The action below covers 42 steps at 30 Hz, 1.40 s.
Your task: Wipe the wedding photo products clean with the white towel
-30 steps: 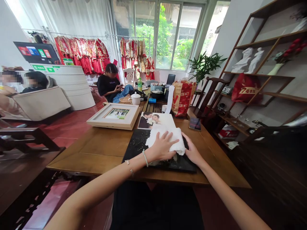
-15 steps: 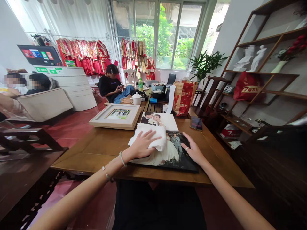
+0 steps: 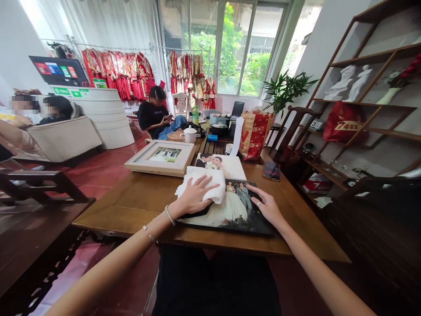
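A dark glossy wedding photo board (image 3: 243, 215) lies flat on the wooden table (image 3: 138, 202) in front of me. My left hand (image 3: 194, 197) presses a folded white cloth (image 3: 210, 181) onto the board's upper left part, fingers spread over the cloth. On the board's right side rests my right hand (image 3: 267, 205), fingers stretched flat, a ring on one finger. The picture of a couple shows between the two hands.
A second photo print (image 3: 226, 164) lies just behind the board, a pale wooden picture frame (image 3: 161, 157) to its left, a small phone (image 3: 271, 170) to its right. Farther back stand a teapot (image 3: 190, 134), a red bag (image 3: 253, 134), shelves at right, and seated people at left.
My left hand has slid the white cloth from the board's right-middle to its upper left, uncovering the couple in the picture. My right hand stayed on the right side.
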Available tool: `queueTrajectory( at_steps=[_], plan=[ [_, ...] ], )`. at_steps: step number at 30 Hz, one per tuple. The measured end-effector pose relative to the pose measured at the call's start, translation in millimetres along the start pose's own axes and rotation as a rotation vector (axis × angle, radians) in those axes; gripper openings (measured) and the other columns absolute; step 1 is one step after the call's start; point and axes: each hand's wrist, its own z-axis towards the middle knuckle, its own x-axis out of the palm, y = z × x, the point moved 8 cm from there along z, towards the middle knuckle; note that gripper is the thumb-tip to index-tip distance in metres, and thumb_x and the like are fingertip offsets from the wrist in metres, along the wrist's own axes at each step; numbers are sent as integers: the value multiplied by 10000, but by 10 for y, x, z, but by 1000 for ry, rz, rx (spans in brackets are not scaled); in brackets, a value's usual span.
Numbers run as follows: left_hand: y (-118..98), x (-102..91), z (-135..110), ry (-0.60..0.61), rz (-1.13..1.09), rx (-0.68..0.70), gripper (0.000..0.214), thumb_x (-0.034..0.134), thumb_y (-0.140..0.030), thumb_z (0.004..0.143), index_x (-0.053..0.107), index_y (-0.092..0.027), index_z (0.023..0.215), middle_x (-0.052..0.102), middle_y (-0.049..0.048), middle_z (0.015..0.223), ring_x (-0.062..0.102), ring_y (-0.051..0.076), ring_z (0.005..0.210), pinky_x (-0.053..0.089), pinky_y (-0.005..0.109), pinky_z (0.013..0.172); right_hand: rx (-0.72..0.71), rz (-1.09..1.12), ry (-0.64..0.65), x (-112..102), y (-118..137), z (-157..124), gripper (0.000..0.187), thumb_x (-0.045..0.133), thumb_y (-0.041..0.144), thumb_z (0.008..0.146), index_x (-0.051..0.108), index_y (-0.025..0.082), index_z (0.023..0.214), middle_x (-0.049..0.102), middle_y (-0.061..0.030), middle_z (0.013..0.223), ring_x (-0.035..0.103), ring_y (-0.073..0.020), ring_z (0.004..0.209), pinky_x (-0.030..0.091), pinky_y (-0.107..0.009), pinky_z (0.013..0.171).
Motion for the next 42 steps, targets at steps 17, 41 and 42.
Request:
queueTrajectory(
  at_steps=[17, 41, 42],
  plan=[
    [-588, -185, -516, 74, -67, 65, 655, 524, -394, 794, 274, -376, 1399, 217, 35, 1493, 187, 344, 1345, 183, 613, 1010, -35, -152, -43, -144, 3, -2, 388, 540, 279, 806, 593, 253, 1190, 532, -56, 1324, 429, -238, 1272, 266, -488, 1098],
    [-549, -179, -837, 58, -52, 77, 733, 512, -481, 795, 159, -382, 1429, 101, 19, 1518, 114, 359, 1359, 135, 618, 1018, -23, -224, -6, -99, 35, -7, 381, 513, 263, 820, 598, 201, 1186, 516, -97, 1334, 415, -235, 1281, 281, -474, 1090],
    [-557, -190, -841, 73, -54, 92, 733, 512, -494, 797, 156, -385, 1429, 110, 23, 1517, 127, 359, 1356, 144, 616, 1016, -29, -226, -7, -99, 44, -10, 378, 514, 265, 820, 600, 204, 1183, 518, -97, 1332, 418, -236, 1278, 284, -475, 1089]
  ],
)
